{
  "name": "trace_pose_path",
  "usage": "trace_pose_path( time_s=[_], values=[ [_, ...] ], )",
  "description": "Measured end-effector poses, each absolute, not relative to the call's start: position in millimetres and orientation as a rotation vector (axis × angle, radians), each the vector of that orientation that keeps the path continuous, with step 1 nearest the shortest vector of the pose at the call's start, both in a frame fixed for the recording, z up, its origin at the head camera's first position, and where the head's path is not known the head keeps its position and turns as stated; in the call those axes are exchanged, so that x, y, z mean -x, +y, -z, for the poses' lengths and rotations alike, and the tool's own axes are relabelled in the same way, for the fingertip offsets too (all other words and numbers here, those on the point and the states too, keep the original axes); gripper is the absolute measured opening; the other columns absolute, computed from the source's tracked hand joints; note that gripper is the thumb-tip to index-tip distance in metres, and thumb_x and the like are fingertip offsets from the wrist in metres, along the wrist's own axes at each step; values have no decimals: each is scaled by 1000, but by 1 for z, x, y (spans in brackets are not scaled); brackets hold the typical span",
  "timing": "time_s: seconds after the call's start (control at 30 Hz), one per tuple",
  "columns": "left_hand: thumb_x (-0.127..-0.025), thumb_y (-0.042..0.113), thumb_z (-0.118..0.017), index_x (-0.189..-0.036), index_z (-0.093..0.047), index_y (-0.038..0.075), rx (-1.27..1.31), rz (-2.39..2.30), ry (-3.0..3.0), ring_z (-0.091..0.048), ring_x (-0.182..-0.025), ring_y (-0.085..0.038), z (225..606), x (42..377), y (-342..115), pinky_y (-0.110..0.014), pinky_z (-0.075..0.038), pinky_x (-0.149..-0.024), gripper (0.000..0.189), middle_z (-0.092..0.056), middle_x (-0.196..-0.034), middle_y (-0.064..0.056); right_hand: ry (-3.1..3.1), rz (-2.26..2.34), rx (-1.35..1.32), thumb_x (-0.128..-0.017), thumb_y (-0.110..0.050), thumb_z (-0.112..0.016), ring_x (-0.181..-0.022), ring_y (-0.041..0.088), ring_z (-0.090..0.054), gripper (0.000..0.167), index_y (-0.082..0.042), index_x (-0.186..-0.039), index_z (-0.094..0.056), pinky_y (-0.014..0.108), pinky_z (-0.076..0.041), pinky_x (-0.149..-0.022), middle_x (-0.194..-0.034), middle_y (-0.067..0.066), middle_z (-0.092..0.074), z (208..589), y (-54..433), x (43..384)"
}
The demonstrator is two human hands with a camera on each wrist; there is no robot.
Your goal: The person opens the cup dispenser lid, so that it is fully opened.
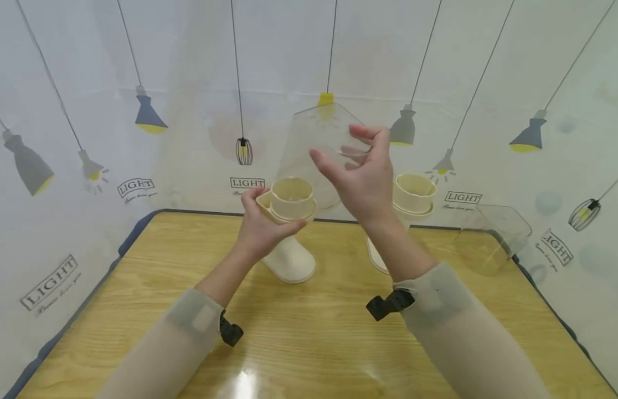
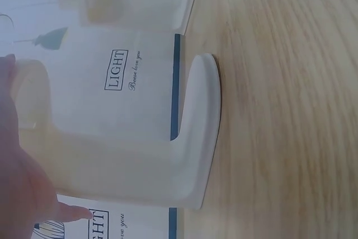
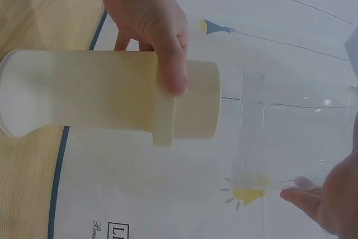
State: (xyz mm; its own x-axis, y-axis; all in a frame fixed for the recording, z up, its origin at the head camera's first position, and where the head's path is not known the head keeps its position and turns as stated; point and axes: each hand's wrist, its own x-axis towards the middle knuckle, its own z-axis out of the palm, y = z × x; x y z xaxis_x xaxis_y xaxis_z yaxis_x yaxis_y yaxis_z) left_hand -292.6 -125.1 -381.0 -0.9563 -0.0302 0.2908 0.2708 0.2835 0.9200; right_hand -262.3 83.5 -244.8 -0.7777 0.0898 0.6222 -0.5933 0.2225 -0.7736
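Note:
A cream stand [image 1: 289, 257] with a round collar on top stands upright on the table. My left hand [image 1: 261, 230] grips it just below the collar, thumb in front, as the right wrist view also shows with the left hand [image 3: 154, 20] round the stand [image 3: 100, 90]. Above the collar is a clear plastic container [image 1: 309, 147], held in my right hand [image 1: 364, 177] with the fingers and thumb spread round its side. In the right wrist view a gap separates the container [image 3: 302, 132] from the collar [image 3: 196, 99].
A second cream stand [image 1: 413, 194] is partly hidden behind my right forearm. Another clear container [image 1: 493, 238] rests at the table's back right corner. The wooden table [image 1: 189, 255] ends at a wall covering [image 1: 189, 111] printed with lamps.

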Motion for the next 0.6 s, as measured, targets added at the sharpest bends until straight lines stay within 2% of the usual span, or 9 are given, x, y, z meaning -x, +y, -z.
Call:
trace_pose_path(
  time_s=[0.17, 0.37, 0.6],
  values=[
    [-73, 43, -101, -161, -21, 16, 175, 1752, -2306, -57, -135, -33, 383, 291, -125, -53, -50, -120, 122, -49, -152, -19, -1944, -1622, -473, -84, -34, -92, -128, 29, -72, 70, -13, -134, -48, 51, -59, -111, -152, 6, -56, 242, 95, 256],
    [-71, 53, -101, -166, -21, 19, 90, 1727, -2263, -49, -141, -32, 384, 289, -121, -54, -45, -125, 128, -34, -161, -14, -1969, -1623, -448, -85, -34, -92, -132, 26, -69, 68, -16, -134, -47, 49, -58, -113, -153, 2, -54, 244, 113, 248],
    [-72, 56, -100, -166, -25, 17, 32, 1697, -2295, -49, -138, -34, 385, 288, -119, -58, -46, -122, 126, -33, -161, -16, -2013, -1612, -379, -86, -34, -92, -133, 23, -68, 69, -19, -136, -47, 44, -59, -113, -152, -3, -54, 249, 138, 241]
  ],
)
